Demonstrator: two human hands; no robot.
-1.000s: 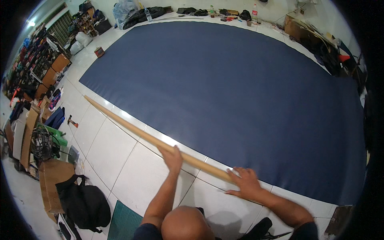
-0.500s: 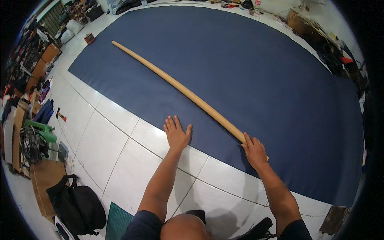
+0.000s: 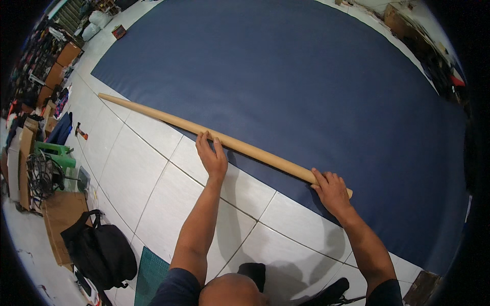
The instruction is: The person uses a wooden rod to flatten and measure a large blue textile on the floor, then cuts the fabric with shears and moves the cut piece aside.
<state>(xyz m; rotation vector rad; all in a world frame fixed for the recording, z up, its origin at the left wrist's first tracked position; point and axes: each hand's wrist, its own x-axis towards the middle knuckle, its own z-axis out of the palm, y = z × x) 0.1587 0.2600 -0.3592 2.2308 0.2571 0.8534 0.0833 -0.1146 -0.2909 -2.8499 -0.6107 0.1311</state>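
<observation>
A long tan cardboard tube (image 3: pixel 245 148) lies slantwise along the near edge of a wide dark blue sheet (image 3: pixel 326 86). Its far left end reaches past the sheet, over the white floor tiles. Near the tube's right end, my right hand (image 3: pixel 333 192) grips it with fingers over the top and thumb on the near side. My left hand (image 3: pixel 212 157) touches the near side around the tube's middle, fingers stretched out and slightly apart. The palm side of both hands is hidden.
On the left floor are a hammer (image 3: pixel 80 131), a green stool (image 3: pixel 56 155), a coiled black cable (image 3: pixel 43 176) and a black bag (image 3: pixel 102 255). A green cutting mat (image 3: pixel 150 278) lies near my left arm. Cluttered items line the far right wall (image 3: pixel 416 38).
The tube's left part has swung toward me, from across the sheet to near its edge. My left hand has gone from the sheet's edge to the tube; my right hand stays on it.
</observation>
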